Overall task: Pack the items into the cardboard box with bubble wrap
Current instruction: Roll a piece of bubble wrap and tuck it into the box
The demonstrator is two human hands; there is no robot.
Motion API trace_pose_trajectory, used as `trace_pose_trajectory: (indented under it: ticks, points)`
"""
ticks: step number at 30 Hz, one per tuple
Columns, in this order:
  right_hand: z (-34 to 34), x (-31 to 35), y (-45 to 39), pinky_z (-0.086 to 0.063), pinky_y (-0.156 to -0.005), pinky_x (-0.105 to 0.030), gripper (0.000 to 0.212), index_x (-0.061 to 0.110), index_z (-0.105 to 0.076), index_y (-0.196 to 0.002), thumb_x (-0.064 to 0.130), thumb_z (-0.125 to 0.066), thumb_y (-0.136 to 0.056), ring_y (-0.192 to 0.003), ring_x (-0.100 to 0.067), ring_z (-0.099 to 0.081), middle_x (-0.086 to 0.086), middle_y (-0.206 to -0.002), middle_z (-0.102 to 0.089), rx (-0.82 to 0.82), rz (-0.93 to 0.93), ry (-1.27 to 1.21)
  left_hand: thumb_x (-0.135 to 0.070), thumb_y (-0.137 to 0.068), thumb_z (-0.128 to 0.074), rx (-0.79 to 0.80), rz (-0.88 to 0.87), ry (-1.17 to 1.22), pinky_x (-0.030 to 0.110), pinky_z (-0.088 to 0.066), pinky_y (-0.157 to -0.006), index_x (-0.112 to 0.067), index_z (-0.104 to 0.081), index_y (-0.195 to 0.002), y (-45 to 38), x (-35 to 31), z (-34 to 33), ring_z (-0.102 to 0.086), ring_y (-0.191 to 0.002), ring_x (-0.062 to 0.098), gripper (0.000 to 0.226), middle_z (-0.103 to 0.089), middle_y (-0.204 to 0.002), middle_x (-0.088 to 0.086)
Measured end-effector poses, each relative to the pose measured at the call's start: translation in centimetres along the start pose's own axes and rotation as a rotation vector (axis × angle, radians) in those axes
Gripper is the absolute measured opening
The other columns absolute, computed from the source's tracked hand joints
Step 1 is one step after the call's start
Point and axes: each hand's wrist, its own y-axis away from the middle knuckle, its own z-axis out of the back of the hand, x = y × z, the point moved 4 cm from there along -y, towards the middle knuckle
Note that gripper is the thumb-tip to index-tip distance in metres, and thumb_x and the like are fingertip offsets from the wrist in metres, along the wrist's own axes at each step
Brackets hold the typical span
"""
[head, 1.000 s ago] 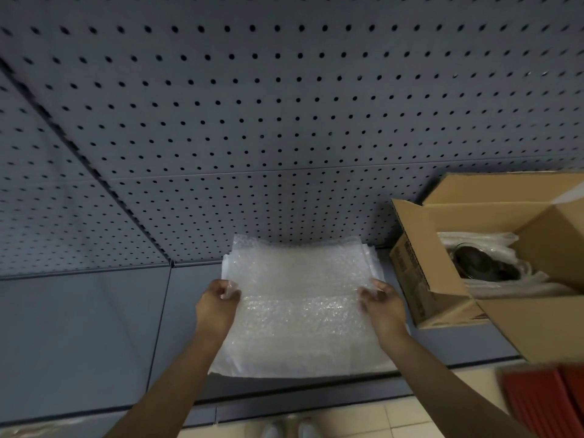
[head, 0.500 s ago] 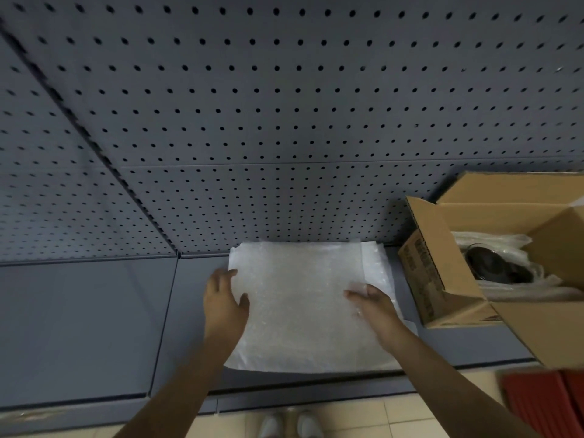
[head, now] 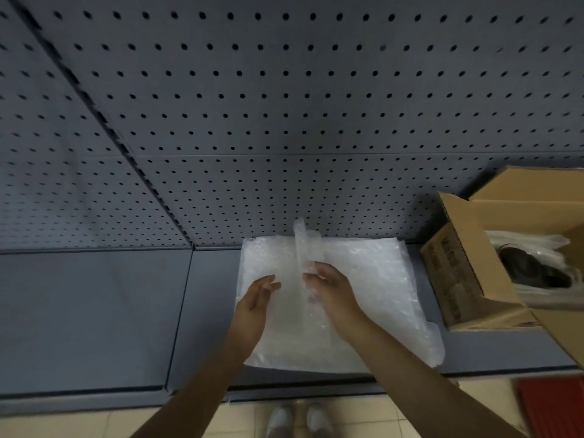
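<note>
A stack of white bubble wrap sheets (head: 373, 279) lies flat on the grey shelf (head: 94, 311). My right hand (head: 328, 289) pinches the top sheet near the middle and lifts a fold of it (head: 305, 245) upright. My left hand (head: 256, 301) rests on the wrap just left of that fold with its fingers straight. At the right stands an open cardboard box (head: 467, 270). Inside it lies a dark round item (head: 524, 267) wrapped in clear plastic.
A grey pegboard wall (head: 284, 105) rises behind the shelf. A red object (head: 553, 406) sits low at the right, below the shelf edge. My white shoes (head: 297, 418) stand on a tiled floor. The shelf stretches bare to the left of the wrap.
Both hands have moved from the sheet's side edges toward its middle. My right hand has pinched the top sheet and raised a fold that lay flat before.
</note>
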Motion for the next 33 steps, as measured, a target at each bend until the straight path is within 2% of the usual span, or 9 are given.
trace_pose_trajectory:
  ticks: [2,4,6,9,16,20,23,27,33]
  points:
    - [-1.7,-0.1,-0.1,-0.043,-0.049,-0.006,0.031,0.022,-0.058,-0.122,0.021,-0.055,-0.091,-0.08,-0.004,-0.059,0.002,-0.116,-0.061,-0.027,0.005,0.097,-0.055,-0.095,-0.036,0.042,0.038,-0.004,0.035,-0.037,-0.109,-0.037,-0.059,-0.115,-0.2,0.6,0.3,-0.056,-0.118,0.008,0.035,-0.068,-0.114,-0.011]
    - [-3.1,-0.1,-0.1,-0.048,-0.057,-0.009,0.034,0.021,-0.057,-0.125,0.022,-0.054,-0.092,-0.08,-0.005,-0.061,0.002,-0.116,-0.061,-0.003,0.037,0.154,-0.061,-0.094,-0.03,0.083,0.069,0.006,0.034,-0.034,-0.109,-0.039,-0.062,-0.113,-0.1,0.5,0.3,-0.054,-0.119,0.007,0.043,-0.067,-0.115,-0.014]
    - [-4.5,-0.3,-0.1,-0.05,-0.071,-0.018,0.035,0.021,-0.055,-0.126,0.023,-0.053,-0.092,-0.087,-0.005,-0.061,0.002,-0.118,-0.061,0.05,0.058,0.183,-0.054,-0.097,-0.024,0.09,0.08,0.082,0.026,-0.038,-0.105,-0.034,-0.063,-0.112,0.1,0.0,0.3,-0.057,-0.115,0.005,0.046,-0.067,-0.114,-0.012]
    - [-5.8,-0.6,0.1,-0.046,-0.069,-0.017,0.03,0.023,-0.055,-0.123,0.025,-0.052,-0.093,-0.089,-0.004,-0.057,0.005,-0.113,-0.059,0.134,0.055,0.155,-0.041,-0.101,-0.019,-0.027,0.073,0.193,0.016,-0.046,-0.093,-0.029,-0.063,-0.108,0.1,-0.7,1.0,-0.063,-0.103,-0.001,0.046,-0.071,-0.103,-0.012]
    - [-7.1,-2.8,0.0,-0.047,-0.059,-0.005,0.032,0.026,-0.051,-0.125,0.038,-0.035,-0.1,-0.091,0.0,-0.054,0.017,-0.104,-0.051,0.234,0.015,0.096,-0.042,-0.1,-0.037,-0.247,-0.174,0.046,0.037,-0.047,-0.099,-0.023,-0.058,-0.123,0.3,-1.7,4.1,-0.057,-0.115,0.01,0.037,-0.062,-0.12,-0.008]
    - [-7.1,-3.2,-0.4,-0.053,-0.071,-0.012,0.04,0.02,-0.049,-0.13,0.039,-0.031,-0.101,-0.099,-0.002,-0.055,0.008,-0.114,-0.055,0.274,0.045,0.052,-0.041,-0.1,-0.036,-0.074,-0.266,-0.015,0.02,-0.046,-0.095,-0.023,-0.057,-0.122,0.5,-2.3,2.7,-0.059,-0.113,0.004,0.036,-0.066,-0.116,-0.011]
    - [-5.5,-3.4,-0.7,-0.055,-0.079,-0.021,0.027,0.019,-0.058,-0.119,0.031,-0.044,-0.099,-0.098,-0.011,-0.064,0.003,-0.114,-0.064,0.128,0.13,-0.023,-0.036,-0.099,-0.036,-0.03,-0.207,-0.108,0.002,-0.039,-0.087,-0.028,-0.054,-0.122,0.2,-0.8,1.3,-0.055,-0.107,-0.012,0.03,-0.063,-0.115,-0.017]
    - [-2.2,-3.4,-1.1,-0.041,-0.082,-0.007,0.03,0.028,-0.058,-0.114,0.012,-0.062,-0.089,-0.104,-0.007,-0.054,0.008,-0.119,-0.055,-0.242,0.278,0.298,-0.034,-0.097,-0.039,-0.078,-0.167,-0.141,-0.001,-0.035,-0.087,-0.025,-0.061,-0.116,-0.1,0.9,1.4,-0.05,-0.107,-0.019,0.031,-0.058,-0.117,-0.02]
    - [-1.9,-4.9,-2.0,-0.043,-0.092,-0.021,0.059,0.019,-0.04,-0.135,0.022,-0.07,-0.084,-0.114,-0.011,-0.05,0.004,-0.129,-0.049,-0.209,0.135,0.254,-0.024,-0.1,-0.041,-0.063,-0.201,-0.155,0.002,-0.037,-0.086,-0.02,-0.061,-0.117,-0.1,0.7,1.1,-0.052,-0.109,-0.013,0.027,-0.058,-0.118,-0.02]
